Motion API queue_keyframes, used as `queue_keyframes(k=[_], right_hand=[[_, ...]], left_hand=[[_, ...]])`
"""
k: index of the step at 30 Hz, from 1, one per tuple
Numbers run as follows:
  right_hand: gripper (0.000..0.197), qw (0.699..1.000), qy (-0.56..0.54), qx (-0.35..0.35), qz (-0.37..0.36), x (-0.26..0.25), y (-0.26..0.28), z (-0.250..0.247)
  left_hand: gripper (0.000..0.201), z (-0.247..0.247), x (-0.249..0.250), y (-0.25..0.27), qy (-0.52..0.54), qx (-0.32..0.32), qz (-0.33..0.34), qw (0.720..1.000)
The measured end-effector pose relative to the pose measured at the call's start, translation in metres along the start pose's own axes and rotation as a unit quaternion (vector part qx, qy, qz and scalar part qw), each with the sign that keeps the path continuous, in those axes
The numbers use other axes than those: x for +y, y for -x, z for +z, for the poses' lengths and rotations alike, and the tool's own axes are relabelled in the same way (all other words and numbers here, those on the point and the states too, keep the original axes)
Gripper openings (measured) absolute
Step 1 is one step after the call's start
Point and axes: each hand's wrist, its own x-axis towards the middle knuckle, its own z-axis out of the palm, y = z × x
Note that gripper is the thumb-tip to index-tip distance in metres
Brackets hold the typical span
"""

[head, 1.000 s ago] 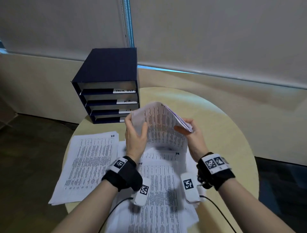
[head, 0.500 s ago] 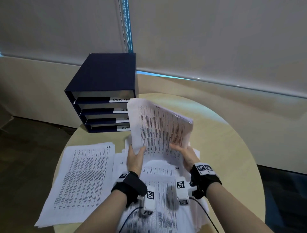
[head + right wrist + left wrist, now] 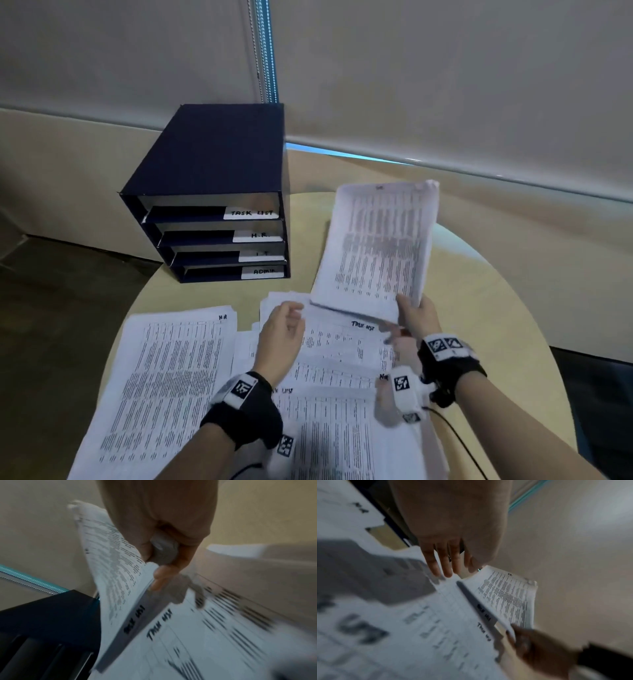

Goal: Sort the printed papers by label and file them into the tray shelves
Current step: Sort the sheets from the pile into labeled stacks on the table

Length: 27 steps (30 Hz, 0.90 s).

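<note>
My right hand [image 3: 412, 313] pinches the lower right corner of a small stack of printed sheets [image 3: 376, 246], lifted and tilted up over the table; the right wrist view shows the sheets [image 3: 113, 563] held between thumb and fingers. My left hand [image 3: 282, 330] hovers free with relaxed fingers [image 3: 443, 563] over the loose papers, holding nothing. Under it lies a sheet marked TASK LIST [image 3: 342, 337]. A pile marked HR [image 3: 164, 383] lies at the left. The dark blue tray shelf [image 3: 219, 192] stands at the back left, its shelves labelled TASK LIST, H.R., I.T. and ADMIN.
The round wooden table [image 3: 496, 308] has bare surface to the right of the papers. More printed sheets [image 3: 342, 438] overlap near the front edge. A beige wall and a window blind with a bead chain [image 3: 262, 51] rise behind the table.
My left hand has let go of the lifted sheets and dropped toward the table. My right hand alone has carried the sheets to the right and unfolded them flat.
</note>
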Motion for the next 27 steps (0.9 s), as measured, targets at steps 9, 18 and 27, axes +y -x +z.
queue_keyframes(k=[9, 18, 27], right_hand=[[0.012, 0.985, 0.160, -0.053, 0.043, -0.049, -0.067, 0.040], [0.057, 0.915, 0.401, -0.017, -0.041, -0.052, -0.033, 0.052], [0.010, 0.889, 0.405, -0.081, -0.196, 0.045, 0.054, -0.012]], left_hand=[[0.027, -0.038, -0.030, 0.028, -0.278, -0.149, 0.117, 0.942], [0.014, -0.034, -0.022, 0.020, -0.318, -0.141, 0.147, 0.926], [0.018, -0.041, -0.021, 0.024, -0.267, -0.124, 0.080, 0.952]])
